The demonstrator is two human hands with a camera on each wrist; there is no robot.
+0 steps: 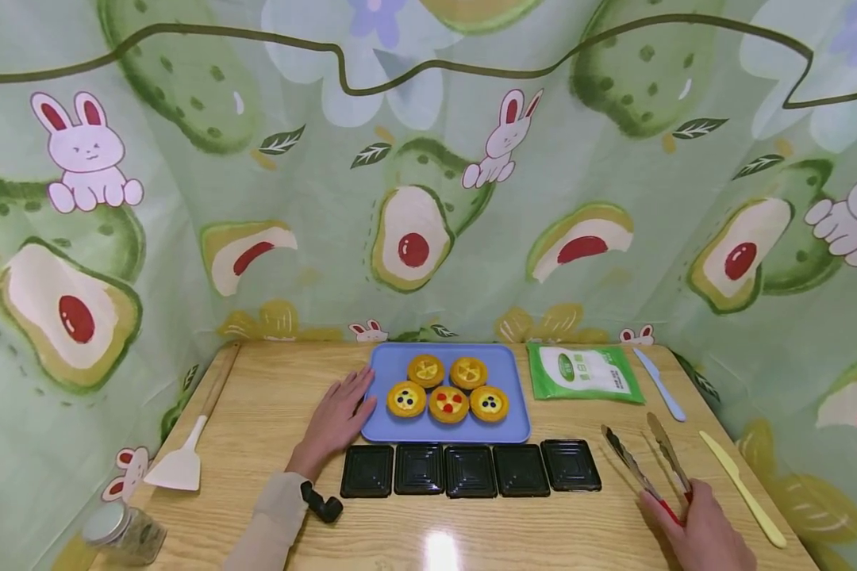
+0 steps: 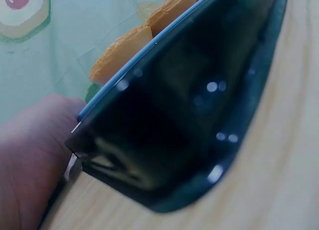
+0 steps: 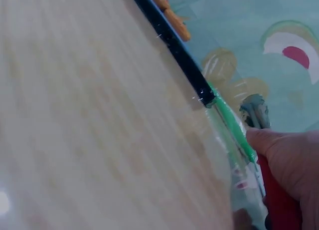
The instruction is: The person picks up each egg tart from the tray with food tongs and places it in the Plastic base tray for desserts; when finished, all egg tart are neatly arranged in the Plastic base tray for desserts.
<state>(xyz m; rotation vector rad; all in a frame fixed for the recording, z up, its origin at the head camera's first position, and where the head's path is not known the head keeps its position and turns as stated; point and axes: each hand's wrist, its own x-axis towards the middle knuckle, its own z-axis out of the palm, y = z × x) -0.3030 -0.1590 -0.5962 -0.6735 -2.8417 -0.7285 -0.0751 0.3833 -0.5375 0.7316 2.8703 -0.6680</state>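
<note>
Pale wood-grain table (image 1: 271, 412), smooth and varnished, with a lamp glare on its near edge. Matt blue plastic tray (image 1: 514, 412); glossy black plastic boxes (image 1: 470, 469), ribbed and mirror-like. Brushed metal tongs (image 1: 650, 456) with red rubbery grip. Shiny green plastic pouch (image 1: 584, 371). Matt pastel plastic knives (image 1: 739, 484). Printed cloth backdrop (image 1: 428, 159), softly creased.

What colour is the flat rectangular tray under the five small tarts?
The flat rectangular tray is light blue, clearest in the head view.
</note>
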